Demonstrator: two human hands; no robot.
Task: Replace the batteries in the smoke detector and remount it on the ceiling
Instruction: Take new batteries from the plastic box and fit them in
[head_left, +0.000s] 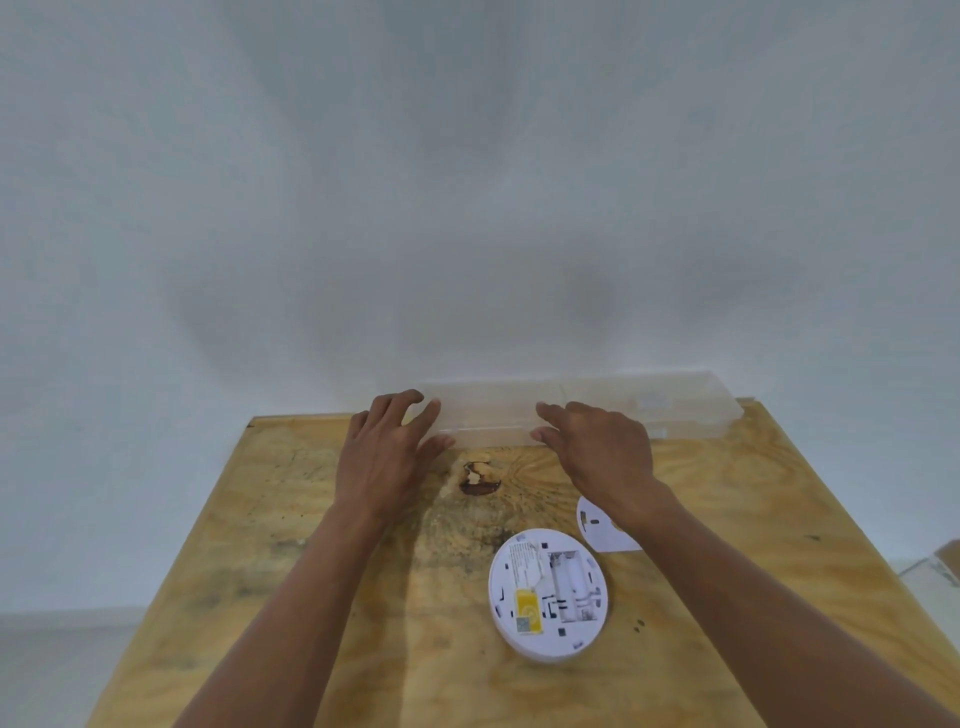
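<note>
No legible text anywhere. Showed fine print and a yellow sticker with a small code square on the back of the smoke detector (548, 595), all too blurred to read.

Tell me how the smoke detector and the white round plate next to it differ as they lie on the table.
The smoke detector is in full view; the mounting plate is partly covered by the right forearm. The detector lies nearer the person, the plate farther back and to the right. The detector shows an open battery bay and a yellow label; the plate's face is plain with small slots. The detector looks thicker, the plate flat. Both are white, round and rest on the plywood table.
</note>
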